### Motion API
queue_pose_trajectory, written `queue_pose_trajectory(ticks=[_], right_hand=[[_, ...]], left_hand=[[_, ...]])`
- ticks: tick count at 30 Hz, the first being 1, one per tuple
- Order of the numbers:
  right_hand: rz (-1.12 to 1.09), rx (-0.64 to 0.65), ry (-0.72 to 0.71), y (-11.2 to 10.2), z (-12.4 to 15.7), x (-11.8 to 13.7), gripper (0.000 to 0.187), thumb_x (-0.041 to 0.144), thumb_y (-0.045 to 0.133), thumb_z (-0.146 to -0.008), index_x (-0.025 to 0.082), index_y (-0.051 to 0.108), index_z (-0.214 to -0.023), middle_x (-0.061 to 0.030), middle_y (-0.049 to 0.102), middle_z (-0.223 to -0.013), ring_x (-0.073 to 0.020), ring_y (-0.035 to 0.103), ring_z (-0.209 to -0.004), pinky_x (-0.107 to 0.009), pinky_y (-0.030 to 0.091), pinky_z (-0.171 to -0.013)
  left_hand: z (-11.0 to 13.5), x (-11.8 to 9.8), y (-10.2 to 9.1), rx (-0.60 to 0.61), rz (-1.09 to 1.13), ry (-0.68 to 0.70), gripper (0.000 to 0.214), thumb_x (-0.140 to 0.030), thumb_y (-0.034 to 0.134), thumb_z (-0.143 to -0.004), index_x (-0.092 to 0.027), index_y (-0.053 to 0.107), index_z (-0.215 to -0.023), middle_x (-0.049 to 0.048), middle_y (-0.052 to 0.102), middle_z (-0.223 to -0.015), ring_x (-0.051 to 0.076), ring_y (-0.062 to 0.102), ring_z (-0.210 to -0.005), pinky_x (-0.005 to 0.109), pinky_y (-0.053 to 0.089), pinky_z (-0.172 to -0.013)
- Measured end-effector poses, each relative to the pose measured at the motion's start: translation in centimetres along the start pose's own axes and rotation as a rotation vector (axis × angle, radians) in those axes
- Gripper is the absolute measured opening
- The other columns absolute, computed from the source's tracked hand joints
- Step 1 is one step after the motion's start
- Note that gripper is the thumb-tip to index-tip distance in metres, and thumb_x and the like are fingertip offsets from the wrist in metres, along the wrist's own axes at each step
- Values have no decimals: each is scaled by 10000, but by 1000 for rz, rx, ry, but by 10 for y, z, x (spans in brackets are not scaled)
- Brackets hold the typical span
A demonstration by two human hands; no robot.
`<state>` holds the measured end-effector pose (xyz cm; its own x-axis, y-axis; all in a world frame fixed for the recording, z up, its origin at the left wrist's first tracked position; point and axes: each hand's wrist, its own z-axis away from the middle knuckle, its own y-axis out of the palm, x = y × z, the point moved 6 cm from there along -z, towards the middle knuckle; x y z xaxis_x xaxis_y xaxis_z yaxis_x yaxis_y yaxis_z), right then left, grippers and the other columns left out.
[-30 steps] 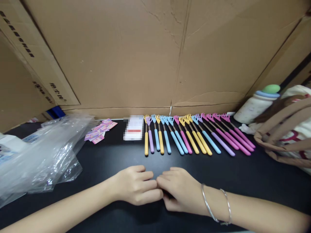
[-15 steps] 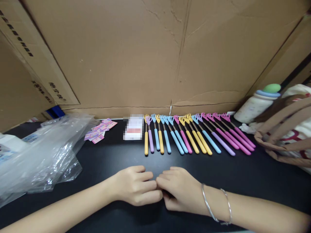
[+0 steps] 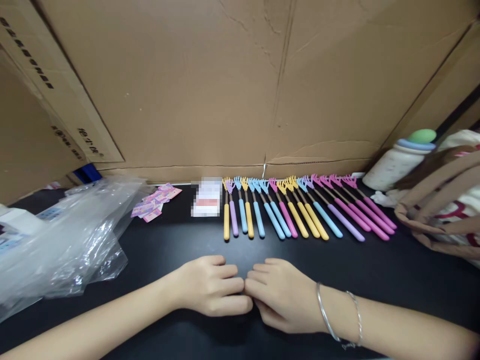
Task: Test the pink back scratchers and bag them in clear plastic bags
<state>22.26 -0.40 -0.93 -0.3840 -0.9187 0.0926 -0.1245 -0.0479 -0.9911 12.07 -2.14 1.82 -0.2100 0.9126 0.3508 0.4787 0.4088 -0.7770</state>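
My left hand (image 3: 210, 287) and my right hand (image 3: 281, 295) rest side by side on the black table (image 3: 375, 270), knuckles touching, fingers curled under. Nothing shows in either fist. Two thin silver bangles (image 3: 339, 315) circle my right wrist. Beyond the hands lies a neat row of several small claw-headed sticks (image 3: 300, 210) with yellow, purple, blue and pink handles, their claw ends toward the cardboard wall. The nearest handle tips lie a short way ahead of my fingers.
A crumpled clear plastic bag (image 3: 63, 240) covers the left of the table. Small pink cards (image 3: 153, 202) and a white packet (image 3: 206, 197) lie left of the row. Cardboard walls (image 3: 210, 85) close the back. A white bottle (image 3: 401, 160) and a brown-strapped bag (image 3: 442, 210) stand at right.
My right hand has shifted slightly to the right. The left hand and the row of sticks stay as they were.
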Motion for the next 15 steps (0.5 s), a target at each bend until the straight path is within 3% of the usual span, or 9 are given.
queue_pose_trajectory(ticks=[15], right_hand=[[-22,35,-3,3,-1,-3,82,131,445,-771,185,498,-804,-10,578,-742,-136,486,-669,-283,316,-582]], left_hand=[[0,3,3,12,33,-21,63,-204,558,-849,-220,539,-792,-58,439,-551,114,354,-514,268,189,-472]])
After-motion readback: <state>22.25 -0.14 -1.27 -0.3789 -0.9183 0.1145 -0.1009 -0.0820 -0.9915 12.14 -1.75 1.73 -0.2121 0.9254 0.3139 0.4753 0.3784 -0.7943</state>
